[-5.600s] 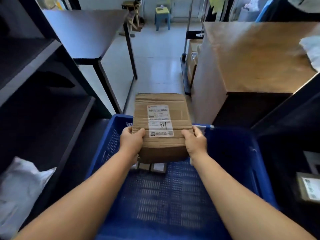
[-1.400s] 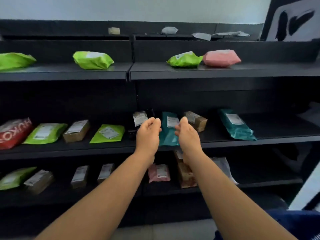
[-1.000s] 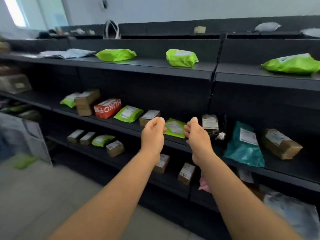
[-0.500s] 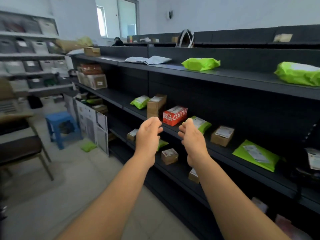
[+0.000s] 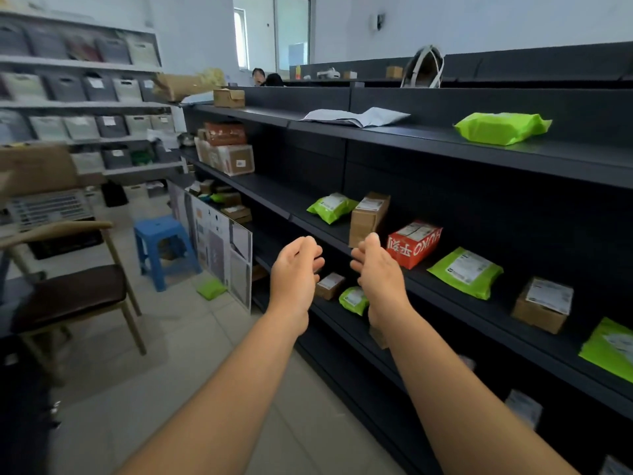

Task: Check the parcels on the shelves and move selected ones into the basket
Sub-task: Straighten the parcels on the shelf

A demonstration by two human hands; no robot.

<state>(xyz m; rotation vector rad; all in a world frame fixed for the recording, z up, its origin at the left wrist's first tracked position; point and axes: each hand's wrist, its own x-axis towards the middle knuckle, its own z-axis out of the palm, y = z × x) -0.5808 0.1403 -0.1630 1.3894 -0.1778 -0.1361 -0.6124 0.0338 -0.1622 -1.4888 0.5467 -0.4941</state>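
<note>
- Two changes since half a second ago: black shelves [image 5: 445,142] sit further right; red box [image 5: 414,244] now just beside right hand [image 5: 380,272].
- Left hand [image 5: 294,272]: fingers loosely curled, empty.
- Right hand: likewise relaxed, touching nothing.
- Parcels: lying along the shelves.

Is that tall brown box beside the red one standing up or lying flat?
Standing up: the brown box rises on end, taller than the red box.

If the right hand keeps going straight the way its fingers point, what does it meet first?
Probably the upright cardboard box on the middle shelf, just beyond the right hand; the red box sits beside it. Depth is unclear from one view.
</note>
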